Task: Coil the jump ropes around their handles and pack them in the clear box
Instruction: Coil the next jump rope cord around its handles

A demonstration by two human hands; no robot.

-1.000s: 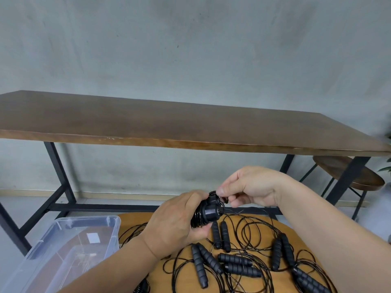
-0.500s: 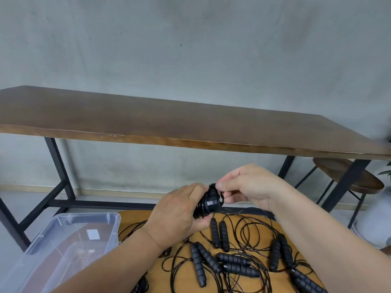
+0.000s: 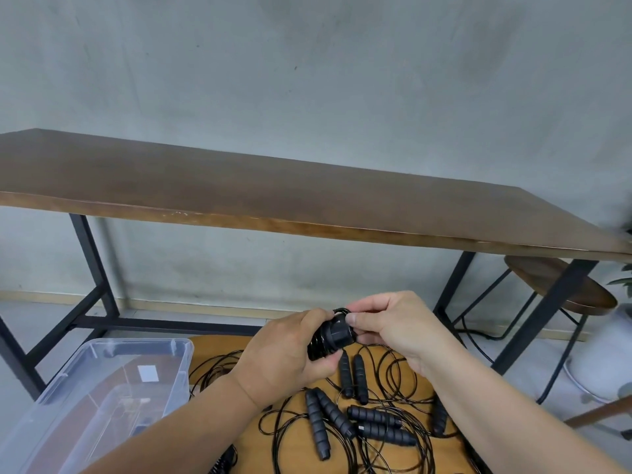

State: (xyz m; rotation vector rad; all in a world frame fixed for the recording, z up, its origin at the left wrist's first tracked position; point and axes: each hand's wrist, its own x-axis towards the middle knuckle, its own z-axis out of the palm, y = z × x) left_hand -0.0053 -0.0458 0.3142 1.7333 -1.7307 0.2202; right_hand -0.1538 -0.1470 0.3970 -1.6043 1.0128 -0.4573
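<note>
My left hand (image 3: 285, 355) grips a black jump rope bundle (image 3: 330, 336), its cord coiled round the paired handles, held in the air above a round wooden table (image 3: 297, 449). My right hand (image 3: 390, 323) pinches the cord at the bundle's top end. Several loose black jump ropes (image 3: 362, 415) with ribbed handles lie tangled on the table below. The clear box (image 3: 99, 391) stands open at the lower left; its contents are hard to make out.
A long brown table (image 3: 273, 196) with black metal legs spans the view in front of a grey wall. A round wooden stool (image 3: 561, 285) stands at the right, with a white object (image 3: 602, 354) on the floor below it.
Both hands have stayed together on the coiled bundle, with the right fingers shifting slightly on the cord. The camera has tilted, so the scene sits a little differently in view.
</note>
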